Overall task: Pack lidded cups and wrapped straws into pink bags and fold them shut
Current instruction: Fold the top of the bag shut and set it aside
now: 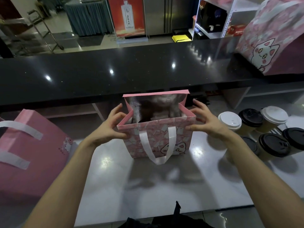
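- Head view looks down on a pale, glossy worktop (pixel 115 186) where a pink bag (pixel 158 139) with a cartoon cat print stands upright in the middle, its mouth open.
- The bag's white ribbon handle (pixel 158 145) hangs down over the near face; the lining inside looks silvery, and what lies inside is too dark and blurred to tell.
- The left hand (pixel 108 127) pinches the bag's left top corner, thumb and fingers curled on the rim, so its grip is closed on the bag.
- The right hand (pixel 205 122) does the same at the right top corner, fingers bent around the rim edge and gripping it.
- Both side panels at the mouth are tucked slightly inward between the hands.
- A cluster of lidded cups (pixel 263 129) stands on the worktop to the right of the bag, some with white lids, some with black, all apart from the bag.
- Another pink bag (pixel 32 153) lies tilted at the left edge, its white handles showing.
- A raised black counter (pixel 115 74) runs across behind the worktop, and a third pink cat-print bag (pixel 271 41) sits on its right end.
- No wrapped straws can be made out.
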### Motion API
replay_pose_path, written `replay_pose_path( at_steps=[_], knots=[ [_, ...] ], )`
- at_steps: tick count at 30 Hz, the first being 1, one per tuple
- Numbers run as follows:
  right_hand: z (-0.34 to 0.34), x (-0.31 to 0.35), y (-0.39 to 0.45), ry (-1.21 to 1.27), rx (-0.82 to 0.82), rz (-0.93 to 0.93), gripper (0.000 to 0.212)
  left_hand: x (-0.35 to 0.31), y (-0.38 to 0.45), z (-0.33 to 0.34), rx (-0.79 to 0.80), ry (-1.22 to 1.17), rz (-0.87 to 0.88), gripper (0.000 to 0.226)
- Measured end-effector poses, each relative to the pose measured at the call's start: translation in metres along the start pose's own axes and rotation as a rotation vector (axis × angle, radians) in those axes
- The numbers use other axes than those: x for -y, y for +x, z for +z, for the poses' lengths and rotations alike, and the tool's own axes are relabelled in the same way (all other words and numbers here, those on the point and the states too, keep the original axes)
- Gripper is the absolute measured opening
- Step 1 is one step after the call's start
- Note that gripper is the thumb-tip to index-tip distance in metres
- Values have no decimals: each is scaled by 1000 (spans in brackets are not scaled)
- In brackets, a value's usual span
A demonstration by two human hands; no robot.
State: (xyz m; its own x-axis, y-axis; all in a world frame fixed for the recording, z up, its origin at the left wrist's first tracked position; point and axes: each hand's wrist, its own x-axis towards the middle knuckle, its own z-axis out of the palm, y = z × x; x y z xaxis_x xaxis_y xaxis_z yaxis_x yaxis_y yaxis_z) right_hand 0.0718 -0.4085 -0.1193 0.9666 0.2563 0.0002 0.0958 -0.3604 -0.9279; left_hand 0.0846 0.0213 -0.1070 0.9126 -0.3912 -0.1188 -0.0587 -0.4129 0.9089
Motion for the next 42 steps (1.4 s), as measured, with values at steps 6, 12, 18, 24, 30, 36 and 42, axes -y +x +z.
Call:
replay_pose_path(
  at_steps=[6,12,18,24,30,36,42],
  knots=[
    [-18,10,36,-21,207,36,77,-11,27,-19,136,-9,-20,58],
    [-15,3,40,-25,28,1,77,-4,33,-21,-67,42,16,67],
    [-4,-6,34,-1,-102,-54,73,3,27,-6,-272,85,57,75],
    [1,-1,29,-172,-95,-101,49,-1,24,12,-368,194,106,28],
    [5,4,25,-281,-175,-154,45,-10,23,19,-399,115,149,30],
    [10,5,20,-360,-332,-249,56,-17,24,17,-420,108,162,42],
    [17,3,14,-218,-358,-234,49,-16,25,14,-439,185,185,34]
  ],
)
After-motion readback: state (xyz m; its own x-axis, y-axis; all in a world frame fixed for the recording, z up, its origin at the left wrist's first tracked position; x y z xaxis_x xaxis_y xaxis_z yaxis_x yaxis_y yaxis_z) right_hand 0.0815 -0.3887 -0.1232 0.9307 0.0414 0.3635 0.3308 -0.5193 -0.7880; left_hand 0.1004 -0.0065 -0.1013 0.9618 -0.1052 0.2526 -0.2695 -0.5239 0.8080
